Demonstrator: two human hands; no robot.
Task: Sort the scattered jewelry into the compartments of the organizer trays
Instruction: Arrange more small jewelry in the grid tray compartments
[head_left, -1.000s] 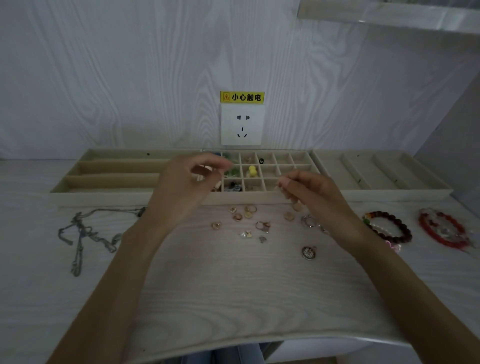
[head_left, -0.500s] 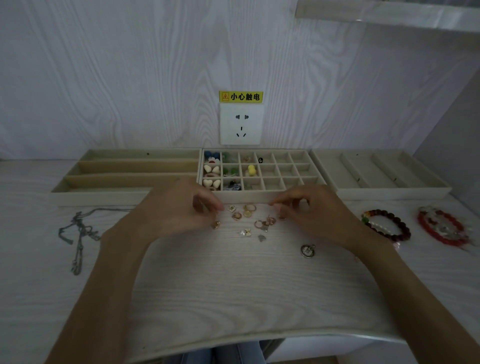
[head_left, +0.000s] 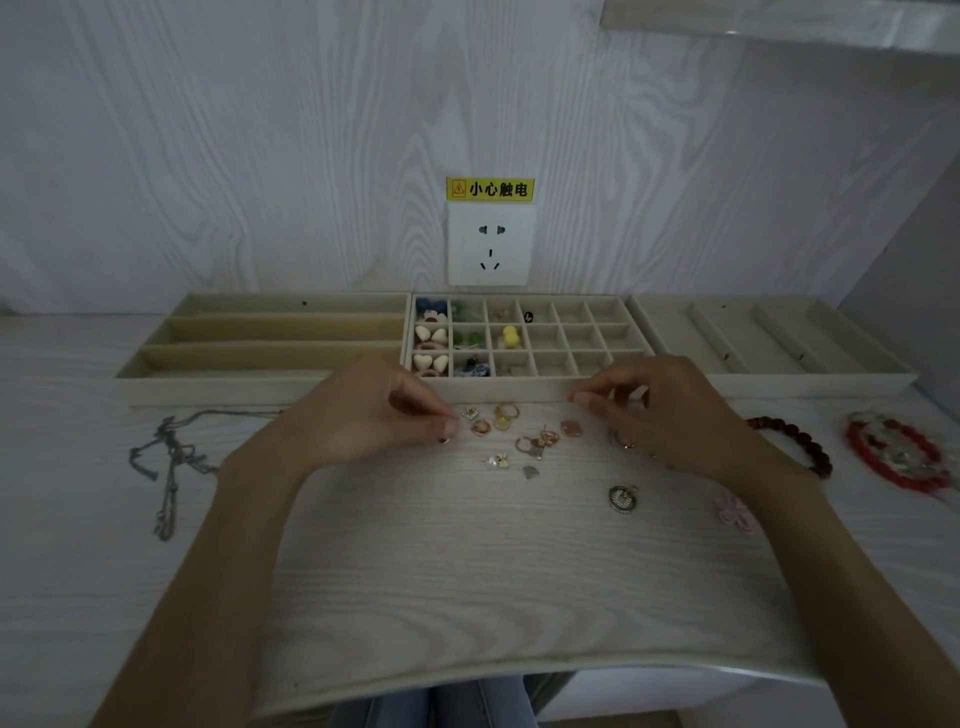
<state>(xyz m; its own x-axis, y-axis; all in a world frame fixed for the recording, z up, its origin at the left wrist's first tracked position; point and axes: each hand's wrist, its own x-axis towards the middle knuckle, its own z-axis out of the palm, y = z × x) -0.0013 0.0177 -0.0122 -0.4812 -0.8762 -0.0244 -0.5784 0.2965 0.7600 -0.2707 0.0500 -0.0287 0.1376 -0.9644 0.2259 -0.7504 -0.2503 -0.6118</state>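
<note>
Below a wall socket (head_left: 491, 243), two bare hands hover over scattered rings (head_left: 519, 431) on a pale table (head_left: 467, 571). Left hand (head_left: 363, 410) curls its fingertips (head_left: 447, 428) together just left of the rings; whether they pinch anything is too small to tell. Right hand (head_left: 670, 410) hides its curled fingers' grip too, just right of the rings. Beyond the fingertips sits the grid tray (head_left: 524, 387), partly filled. A chain (head_left: 166, 457) lies far left; bracelets (head_left: 893, 457), half hidden by the right wrist, far right.
</note>
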